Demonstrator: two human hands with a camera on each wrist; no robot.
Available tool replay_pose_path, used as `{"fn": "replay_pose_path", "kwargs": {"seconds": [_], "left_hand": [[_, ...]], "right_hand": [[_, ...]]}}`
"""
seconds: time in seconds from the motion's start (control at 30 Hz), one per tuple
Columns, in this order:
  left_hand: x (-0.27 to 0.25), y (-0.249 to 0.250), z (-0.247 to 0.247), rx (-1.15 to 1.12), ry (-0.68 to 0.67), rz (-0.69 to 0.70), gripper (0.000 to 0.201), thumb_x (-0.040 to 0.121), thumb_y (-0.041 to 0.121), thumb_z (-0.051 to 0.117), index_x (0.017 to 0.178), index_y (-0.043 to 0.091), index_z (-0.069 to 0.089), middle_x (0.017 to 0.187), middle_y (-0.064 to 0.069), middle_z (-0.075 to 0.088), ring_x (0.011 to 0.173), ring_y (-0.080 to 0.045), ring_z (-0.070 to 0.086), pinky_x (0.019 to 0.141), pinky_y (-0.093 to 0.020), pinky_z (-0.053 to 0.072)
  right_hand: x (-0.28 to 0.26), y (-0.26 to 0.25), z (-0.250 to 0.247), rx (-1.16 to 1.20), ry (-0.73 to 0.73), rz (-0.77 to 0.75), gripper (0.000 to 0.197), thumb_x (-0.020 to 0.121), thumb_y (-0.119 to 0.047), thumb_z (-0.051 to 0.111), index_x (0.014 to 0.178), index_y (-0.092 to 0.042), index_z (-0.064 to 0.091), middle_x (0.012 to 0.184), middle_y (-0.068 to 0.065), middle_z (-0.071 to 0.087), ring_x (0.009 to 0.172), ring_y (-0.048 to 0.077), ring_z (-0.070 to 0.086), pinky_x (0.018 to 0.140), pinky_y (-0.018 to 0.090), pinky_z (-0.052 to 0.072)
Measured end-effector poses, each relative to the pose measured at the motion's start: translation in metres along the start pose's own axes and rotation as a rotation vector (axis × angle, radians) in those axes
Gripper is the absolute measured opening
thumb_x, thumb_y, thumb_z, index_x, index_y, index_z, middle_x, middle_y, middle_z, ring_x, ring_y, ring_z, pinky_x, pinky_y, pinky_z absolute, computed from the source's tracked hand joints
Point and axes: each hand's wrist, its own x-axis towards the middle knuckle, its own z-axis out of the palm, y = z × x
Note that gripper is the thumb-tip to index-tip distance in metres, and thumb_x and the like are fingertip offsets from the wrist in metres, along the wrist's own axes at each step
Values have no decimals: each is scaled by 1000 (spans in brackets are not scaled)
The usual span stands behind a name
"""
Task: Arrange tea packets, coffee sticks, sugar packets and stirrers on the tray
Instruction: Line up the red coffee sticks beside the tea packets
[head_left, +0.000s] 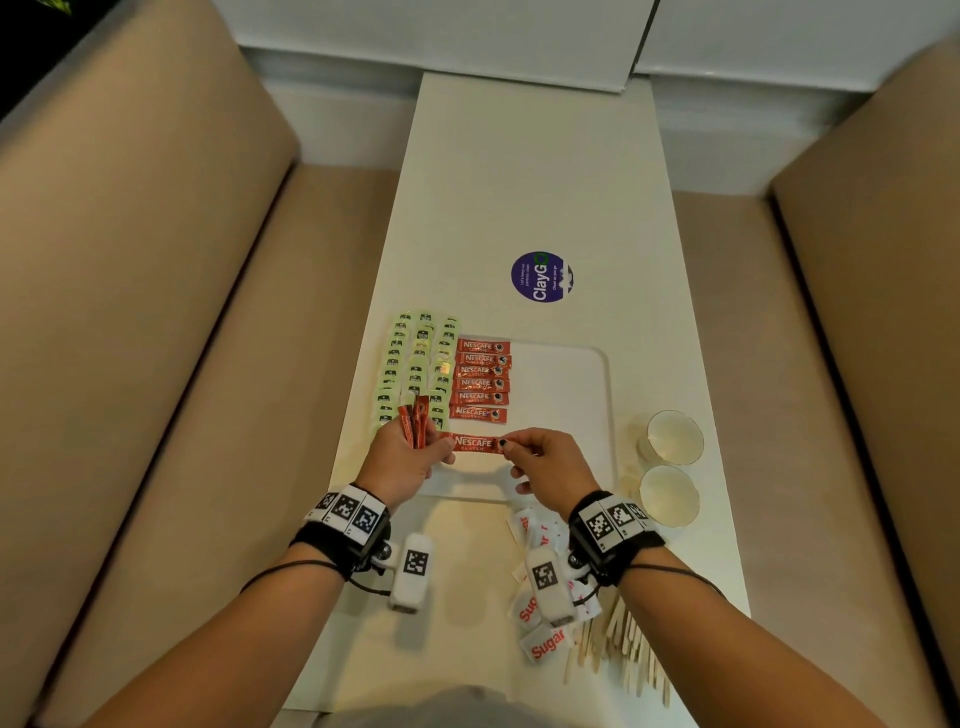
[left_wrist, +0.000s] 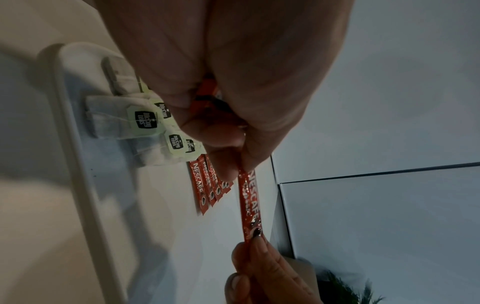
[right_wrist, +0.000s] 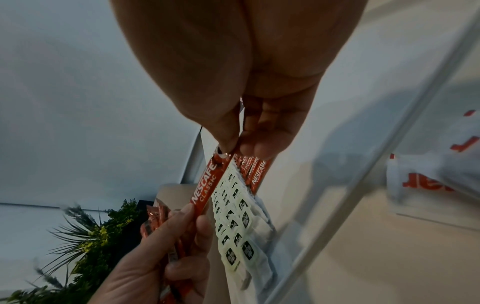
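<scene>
A red coffee stick (head_left: 475, 443) (left_wrist: 249, 205) (right_wrist: 206, 185) hangs level just above the white tray (head_left: 566, 384), below a column of several coffee sticks (head_left: 480, 379) lying on it. My left hand (head_left: 410, 457) pinches its left end and also grips a small bundle of coffee sticks (head_left: 414, 420) upright in the palm. My right hand (head_left: 540, 462) pinches the stick's right end between thumb and forefinger. Rows of green tea packets (head_left: 415, 364) (left_wrist: 145, 123) (right_wrist: 233, 222) fill the tray's left side.
White sugar packets (head_left: 540, 618) and wooden stirrers (head_left: 618, 644) lie on the table near my right wrist. Two white cups (head_left: 672, 467) stand right of the tray. A round purple sticker (head_left: 541, 276) sits farther back. Beige bench seats (head_left: 156, 364) flank the narrow table.
</scene>
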Motion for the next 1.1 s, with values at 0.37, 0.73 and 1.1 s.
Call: {"fn": "replay_pose_path", "kwargs": {"seconds": [0.37,0.73,1.1], "left_hand": [[31,-8,-9,288,52,30,17,89,14,70,78,16,58,69,0,59,60,-15,54,60,-28,45],[44,-12,1,897,-413,175,17,88,13,57,97,27,57,88,3,66,82,-22,63,71,-30,49],[51,-17,10,1163,-548,80,81,91,30,61,152,16,12,87,1,59,75,-20,58,65,-32,49]], "right_hand": [[42,15,2,-107,129,109,11,98,-15,64,100,-11,75,80,6,70,66,16,62,63,30,59],[70,24,21,-284,190,193,15,90,-27,71,80,-17,78,75,-3,71,67,12,63,55,20,42],[83,26,24,-385,169,166,22,92,-30,69,80,-15,77,82,0,74,79,18,68,74,30,53]]}}
